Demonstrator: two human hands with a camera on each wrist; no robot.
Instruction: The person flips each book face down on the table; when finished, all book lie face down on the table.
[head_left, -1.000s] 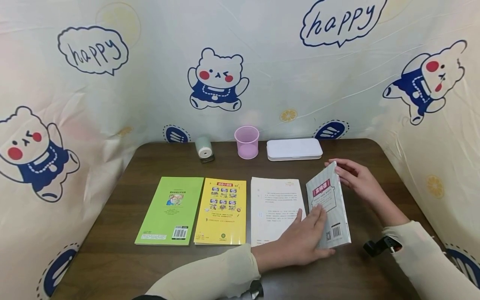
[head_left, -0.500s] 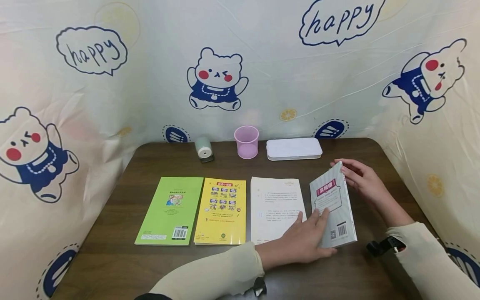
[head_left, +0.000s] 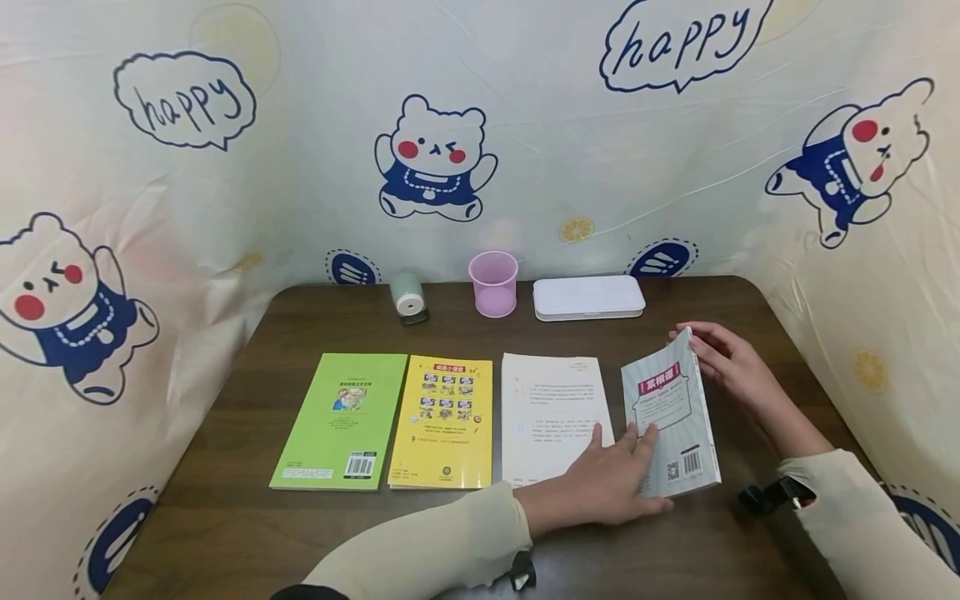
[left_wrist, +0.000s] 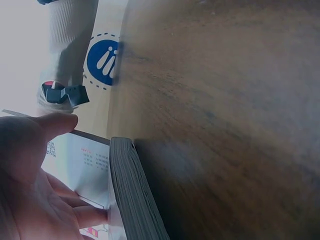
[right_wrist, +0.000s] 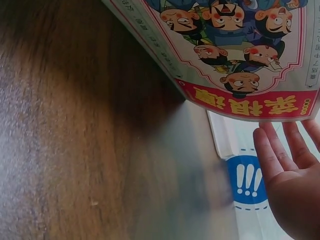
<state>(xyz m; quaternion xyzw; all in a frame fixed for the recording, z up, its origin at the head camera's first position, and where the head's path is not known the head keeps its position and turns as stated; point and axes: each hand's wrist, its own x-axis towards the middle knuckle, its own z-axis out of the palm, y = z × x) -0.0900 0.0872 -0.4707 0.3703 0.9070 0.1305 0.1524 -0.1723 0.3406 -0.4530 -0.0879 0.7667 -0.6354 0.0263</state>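
A pale grey-blue book (head_left: 667, 400) stands tilted at the right end of a row, its back face with red title block and barcode turned toward me. Spread fairly straight, my left hand's (head_left: 607, 479) fingers lie at its left edge, thumb by the bottom edge. At the top right corner my right hand (head_left: 731, 362) holds the book between thumb and fingers. In the left wrist view my left hand (left_wrist: 35, 185) touches the cover beside the thick page edge (left_wrist: 132, 185). Cartoon faces show on the front cover (right_wrist: 240, 55) in the right wrist view, where my right fingertips (right_wrist: 270, 135) meet the top edge.
A green book (head_left: 341, 433), a yellow book (head_left: 442, 417) and a white printed booklet (head_left: 551, 383) lie side by side to the left. Along the back stand a grey-green cylindrical object (head_left: 407, 296), a pink cup (head_left: 495, 292) and a white flat case (head_left: 588, 300).
The grey-blue book has shifted a little right and turned its back face more toward me. Both hands have moved slightly right with it. The other things stay put.
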